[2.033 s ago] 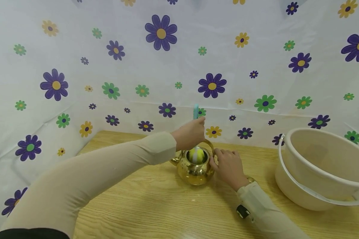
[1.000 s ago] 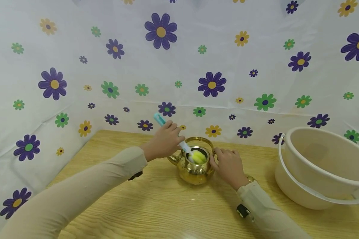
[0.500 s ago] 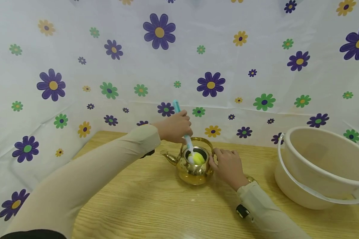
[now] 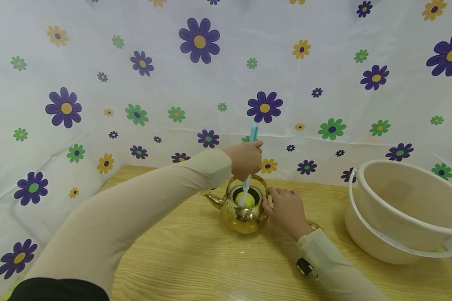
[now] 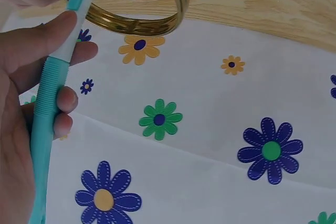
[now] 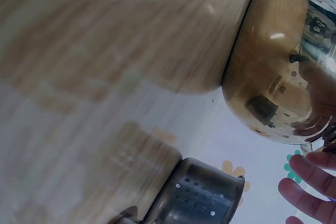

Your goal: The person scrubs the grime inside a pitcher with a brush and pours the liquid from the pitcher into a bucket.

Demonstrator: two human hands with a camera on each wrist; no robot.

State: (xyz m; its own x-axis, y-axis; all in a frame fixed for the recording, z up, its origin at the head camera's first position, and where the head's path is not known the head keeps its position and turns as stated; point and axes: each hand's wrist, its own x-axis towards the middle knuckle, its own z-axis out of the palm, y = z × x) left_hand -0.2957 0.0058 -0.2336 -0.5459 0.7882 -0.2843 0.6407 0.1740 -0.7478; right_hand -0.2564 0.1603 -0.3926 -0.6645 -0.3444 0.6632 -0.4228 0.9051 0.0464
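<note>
A shiny gold kettle (image 4: 244, 221) stands lidless on the wooden table, spout to the left and hoop handle raised. Above its mouth, my left hand (image 4: 246, 159) grips a bottle brush (image 4: 254, 133) with a teal handle and white neck. The yellow and white sponge head (image 4: 246, 200) sits inside the opening. In the left wrist view, thumb and fingers wrap the ribbed brush grip (image 5: 48, 90) beside the kettle's hoop handle (image 5: 137, 27). My right hand (image 4: 286, 211) holds the kettle's right side, at the base of the hoop and the rim.
A large cream bucket (image 4: 369, 238) with a white bail stands at the right on the table (image 4: 196, 267). A small gold object (image 4: 314, 225) shows partly behind my right wrist. In the right wrist view, a perforated metal strainer cup (image 6: 197, 192) stands near the kettle. Flowered sheeting (image 4: 218, 83) hangs behind.
My left hand has swung left and then back right, turning the brush from a leftward tilt to nearly upright, its head staying in the kettle. The right hand and kettle have stayed put.
</note>
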